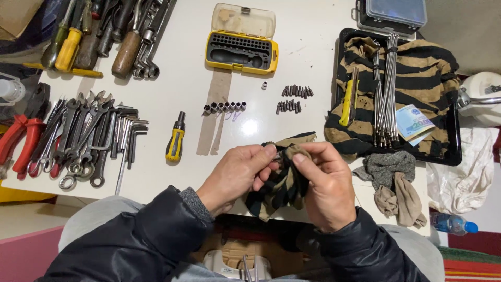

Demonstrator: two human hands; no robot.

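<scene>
Both hands meet just over the near edge of the white tabletop (172,68), pinching a small metal bit (277,155) inside a striped black-and-tan rag (282,180). The left hand (237,175) is clenched around the rag's left folds, its thumb and forefinger closed on the bit; the right hand (326,185) wraps the cloth from the other side, thumb pressed down beside the bit. Only the bit's tip shows, so its long axis cannot be told for sure, though it seems to lie roughly left to right between the two thumbs. It looks stiff, light and likely slick, easy to lose unless held through the cloth at its middle; the rag is soft and limp, hanging below the hands. Farther out, toward the middle of the tabletop, lie a row of sockets (224,107), a cluster of loose bits (293,98) and a yellow-handled screwdriver (176,138). Near the far edge an open yellow bit case (241,49) sits. Wrenches and hex keys (94,136) crowd the left edge, and a black tray (454,141) lined with striped cloth holds long rods (385,89) by the right edge.
</scene>
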